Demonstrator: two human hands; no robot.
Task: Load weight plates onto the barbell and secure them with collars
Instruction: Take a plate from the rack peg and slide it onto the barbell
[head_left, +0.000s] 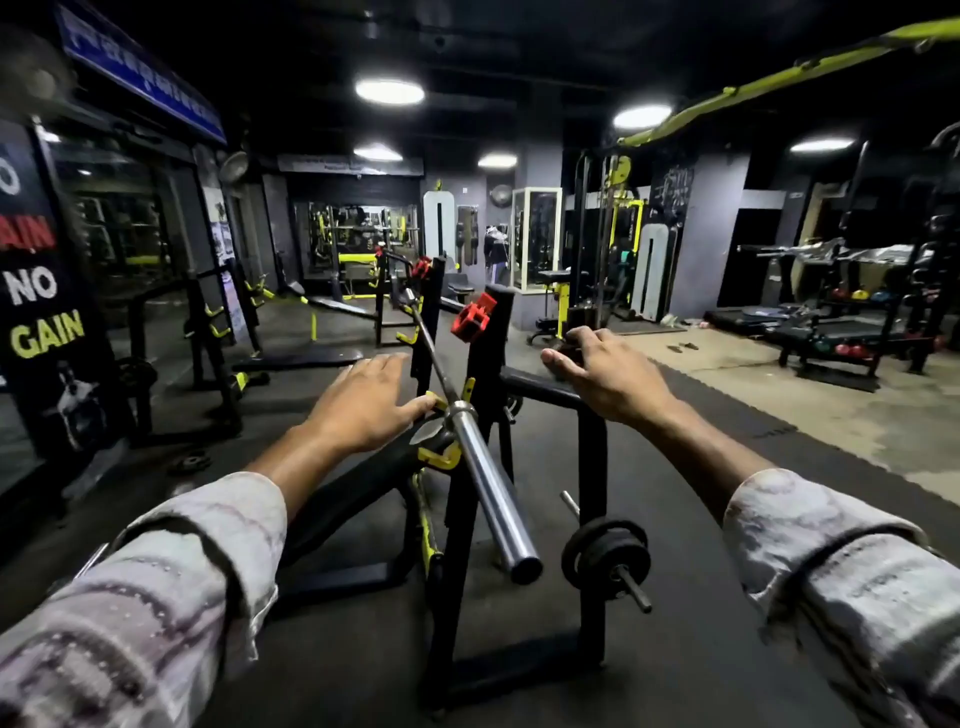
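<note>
Rubber gym floor, steel barbell (bare sleeve)

Bare chrome barbell lies across the black rack, its sleeve end pointing toward the camera, no plates on it, resting in a yellow hook. Red collar sits up on the near upright, a second red collar on the far one. Small black weight plates hang low on a storage peg, right of the sleeve.
</note>
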